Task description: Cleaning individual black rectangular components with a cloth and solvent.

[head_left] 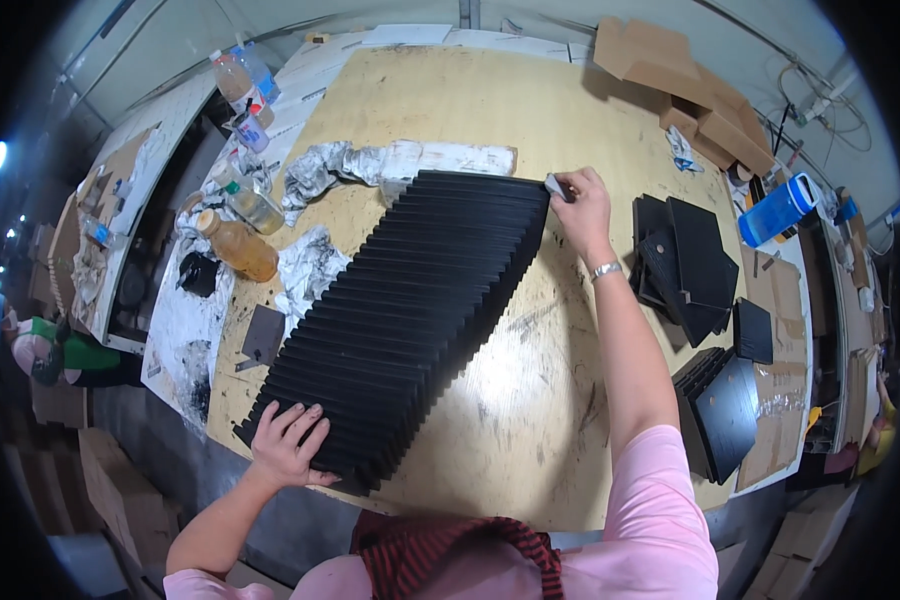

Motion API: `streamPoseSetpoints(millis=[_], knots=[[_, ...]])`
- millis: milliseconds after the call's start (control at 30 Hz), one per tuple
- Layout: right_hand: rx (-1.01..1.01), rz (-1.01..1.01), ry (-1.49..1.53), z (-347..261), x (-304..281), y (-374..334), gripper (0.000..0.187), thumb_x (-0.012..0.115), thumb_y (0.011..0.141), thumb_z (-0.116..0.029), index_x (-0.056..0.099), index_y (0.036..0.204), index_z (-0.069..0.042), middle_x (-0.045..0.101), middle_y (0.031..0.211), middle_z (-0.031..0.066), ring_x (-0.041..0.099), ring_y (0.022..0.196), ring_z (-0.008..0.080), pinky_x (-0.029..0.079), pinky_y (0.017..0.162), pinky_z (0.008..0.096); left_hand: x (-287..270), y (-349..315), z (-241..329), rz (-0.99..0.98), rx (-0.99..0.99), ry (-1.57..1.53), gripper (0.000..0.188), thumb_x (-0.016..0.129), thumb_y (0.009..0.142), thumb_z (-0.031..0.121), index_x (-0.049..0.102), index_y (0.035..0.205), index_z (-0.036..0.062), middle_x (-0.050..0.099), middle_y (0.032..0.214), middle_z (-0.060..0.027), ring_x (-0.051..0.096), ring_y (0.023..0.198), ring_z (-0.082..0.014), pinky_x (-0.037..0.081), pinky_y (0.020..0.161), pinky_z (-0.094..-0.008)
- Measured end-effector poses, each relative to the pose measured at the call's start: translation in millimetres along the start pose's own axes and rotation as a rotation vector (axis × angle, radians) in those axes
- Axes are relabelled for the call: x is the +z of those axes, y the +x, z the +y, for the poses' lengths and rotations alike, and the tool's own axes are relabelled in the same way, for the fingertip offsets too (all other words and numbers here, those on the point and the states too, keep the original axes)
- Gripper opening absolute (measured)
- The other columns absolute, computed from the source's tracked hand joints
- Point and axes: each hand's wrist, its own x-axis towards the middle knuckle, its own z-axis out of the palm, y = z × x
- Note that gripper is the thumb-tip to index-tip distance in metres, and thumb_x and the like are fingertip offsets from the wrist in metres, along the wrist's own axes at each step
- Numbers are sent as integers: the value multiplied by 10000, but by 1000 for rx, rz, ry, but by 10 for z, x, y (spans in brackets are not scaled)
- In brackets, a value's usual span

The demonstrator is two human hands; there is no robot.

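Observation:
A long row of thin black boards (400, 300), stacked edge to edge, lies slantwise across the table from near left to far right. On its near left end rests my left hand (288, 447), fingers spread over the board edges and thumb toward the near side. My right hand (583, 205) is at the far right corner of the row, its fingers closed on a small grey pad (557, 187). That pad touches or nearly touches the end board; its exact kind is hard to make out.
Black panels (685, 260) lie piled at the right, with more black boards (720, 410) nearer. Crumpled stained cloths (315, 265), an amber bottle (238, 247) and a clear bottle (250, 205) sit at left. A blue bottle (778, 210) and an open cardboard box (705, 95) stand farther right.

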Motion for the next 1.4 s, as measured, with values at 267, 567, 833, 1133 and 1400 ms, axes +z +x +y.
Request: streamPoseSetpoints(millis=[267,567,833,1133,1400], knots=[[216,187,-30,78,-207,-197,254,771,727,-149,739,939,-13,674,881,125,652,749,246,526,714,356,-8,119,-42,3,-14,-32,756,589,771,721,684,1200,106,635,1307,-97,592,1152,-313,419,1035,-542],[-52,-65,420,-1867,75,-2271,253,679,654,48,650,903,22,604,883,120,599,816,259,501,709,357,8,85,-3,48,-24,-22,766,630,740,687,664,1240,107,634,1312,-93,611,1129,-309,451,998,-532],[-6,-124,321,-1926,-23,-2680,253,689,661,52,657,910,20,558,857,124,574,800,279,486,690,362,-4,74,38,64,-36,-20,776,615,761,680,636,1287,110,619,1351,-79,612,1146,-295,439,1026,-516],[-62,-258,261,-1972,-145,-2892,261,692,669,39,680,926,-2,592,886,109,600,804,264,508,690,356,-30,41,16,44,-30,-13,803,626,737,681,636,1282,91,606,1365,-86,595,1181,-304,428,1047,-515],[-387,-262,351,-3102,346,-2030,236,683,672,15,676,906,-14,589,887,112,581,842,307,497,745,396,-14,-19,-41,68,-44,-51,790,632,744,685,627,1307,130,589,1365,-62,556,1228,-242,424,1040,-496]])
